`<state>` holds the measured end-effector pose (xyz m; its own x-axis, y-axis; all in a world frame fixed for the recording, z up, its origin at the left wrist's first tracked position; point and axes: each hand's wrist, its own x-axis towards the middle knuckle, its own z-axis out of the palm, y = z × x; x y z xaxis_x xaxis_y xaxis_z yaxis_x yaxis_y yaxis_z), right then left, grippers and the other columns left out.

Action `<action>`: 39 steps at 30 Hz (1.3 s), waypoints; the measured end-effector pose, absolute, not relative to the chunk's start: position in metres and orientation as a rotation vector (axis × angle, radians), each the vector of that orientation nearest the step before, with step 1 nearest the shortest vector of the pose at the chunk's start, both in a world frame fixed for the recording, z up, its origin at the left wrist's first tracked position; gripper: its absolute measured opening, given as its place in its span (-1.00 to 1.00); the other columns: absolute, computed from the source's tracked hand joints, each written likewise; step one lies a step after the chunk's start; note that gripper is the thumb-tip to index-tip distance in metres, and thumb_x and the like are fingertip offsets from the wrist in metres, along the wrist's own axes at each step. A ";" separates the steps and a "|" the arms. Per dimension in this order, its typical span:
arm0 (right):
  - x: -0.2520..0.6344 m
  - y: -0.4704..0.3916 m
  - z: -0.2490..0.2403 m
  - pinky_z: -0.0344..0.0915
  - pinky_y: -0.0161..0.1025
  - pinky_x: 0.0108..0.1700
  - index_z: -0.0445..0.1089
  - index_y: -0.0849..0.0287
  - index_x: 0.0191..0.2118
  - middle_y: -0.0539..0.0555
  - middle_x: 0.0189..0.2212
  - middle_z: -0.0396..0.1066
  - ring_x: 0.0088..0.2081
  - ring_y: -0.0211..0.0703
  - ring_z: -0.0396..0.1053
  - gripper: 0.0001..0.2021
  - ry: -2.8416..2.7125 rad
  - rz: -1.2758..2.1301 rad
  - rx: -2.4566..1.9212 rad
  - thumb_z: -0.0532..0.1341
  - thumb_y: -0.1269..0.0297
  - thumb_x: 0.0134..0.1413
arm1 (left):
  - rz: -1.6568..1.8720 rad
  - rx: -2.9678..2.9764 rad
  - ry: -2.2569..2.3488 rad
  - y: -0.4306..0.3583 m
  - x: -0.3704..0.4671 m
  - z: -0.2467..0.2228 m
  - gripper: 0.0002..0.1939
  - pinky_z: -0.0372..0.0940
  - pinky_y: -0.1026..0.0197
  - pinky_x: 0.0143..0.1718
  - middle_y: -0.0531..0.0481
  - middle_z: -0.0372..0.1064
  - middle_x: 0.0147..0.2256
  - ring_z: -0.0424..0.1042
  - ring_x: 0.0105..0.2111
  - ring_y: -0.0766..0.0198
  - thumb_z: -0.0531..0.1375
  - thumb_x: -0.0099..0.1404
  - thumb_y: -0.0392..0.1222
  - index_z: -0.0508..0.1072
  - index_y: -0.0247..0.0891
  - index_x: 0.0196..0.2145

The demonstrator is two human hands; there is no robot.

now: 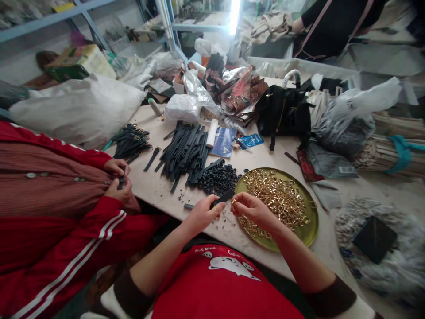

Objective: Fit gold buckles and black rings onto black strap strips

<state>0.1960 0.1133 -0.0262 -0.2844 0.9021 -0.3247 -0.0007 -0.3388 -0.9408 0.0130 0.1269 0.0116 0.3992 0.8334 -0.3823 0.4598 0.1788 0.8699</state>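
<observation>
A flat black strap is gripped in my left hand, its free end pointing up and to the right. My right hand pinches a small gold buckle close to the strap's end, over the near left rim of a round gold tray. That tray bears a heap of gold buckles. Just beyond my left hand lie a pile of small black loops and a larger pile of black straps.
At my left a person in red sleeves holds a black piece in both hands. Behind the straps are a white roll, a blue booklet and a black handbag. Finished-looking buckled straps lie far left; a dark phone-like slab rests right.
</observation>
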 end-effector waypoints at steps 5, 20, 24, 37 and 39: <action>0.189 0.082 -0.002 0.12 -0.35 -0.47 0.35 0.16 -0.40 -0.05 -0.53 0.32 -0.50 -0.30 0.20 -0.90 -1.376 1.479 -1.278 0.17 0.26 -0.05 | 0.373 1.538 1.234 0.107 0.030 0.019 -0.73 0.10 0.35 -0.52 0.09 0.24 -0.59 0.22 -0.55 0.38 0.07 0.14 -0.03 0.31 -0.31 -0.50; 0.183 0.058 -0.022 0.14 -0.38 -0.55 0.35 0.13 -0.31 -0.10 -0.62 0.32 -0.59 -0.36 0.20 -0.74 -0.842 1.656 -1.137 0.30 0.21 -0.20 | 0.375 1.493 1.291 0.079 0.029 0.013 -0.70 0.04 0.34 -0.55 0.11 0.15 -0.62 0.14 -0.59 0.39 -0.05 0.21 -0.03 0.27 -0.30 -0.49; 0.182 0.062 -0.026 0.22 -0.42 -0.48 0.37 0.14 -0.37 -0.10 -0.54 0.34 -0.56 -0.43 0.24 -0.73 -0.316 1.741 -1.116 0.36 0.26 -0.30 | 0.350 1.504 1.317 0.074 0.017 0.006 -0.67 0.05 0.34 -0.52 0.11 0.16 -0.60 0.16 -0.56 0.38 -0.10 0.25 -0.01 0.29 -0.29 -0.43; 0.157 0.065 -0.037 0.15 -0.37 -0.51 0.26 0.17 -0.48 -0.12 -0.61 0.24 -0.58 -0.38 0.19 -0.79 -0.384 1.440 -1.211 0.26 0.16 -0.14 | 0.198 1.532 1.227 0.096 0.032 0.002 -0.72 0.12 0.31 -0.42 0.06 0.27 -0.52 0.24 -0.48 0.35 -0.05 0.23 -0.05 0.30 -0.29 -0.43; 0.158 0.065 -0.040 0.14 -0.36 -0.51 0.25 0.17 -0.46 -0.11 -0.59 0.23 -0.58 -0.37 0.18 -0.78 -0.422 1.455 -1.234 0.25 0.15 -0.12 | 0.181 1.522 1.211 0.101 0.033 0.001 -0.73 0.12 0.31 -0.41 0.06 0.27 -0.51 0.24 -0.47 0.35 -0.04 0.23 -0.05 0.30 -0.29 -0.44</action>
<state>0.1581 0.0650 -0.0396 0.1745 0.8780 -0.4458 -0.5030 -0.3097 -0.8069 0.0328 0.1010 0.0006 0.4601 0.7495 -0.4759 0.5777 0.1543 0.8015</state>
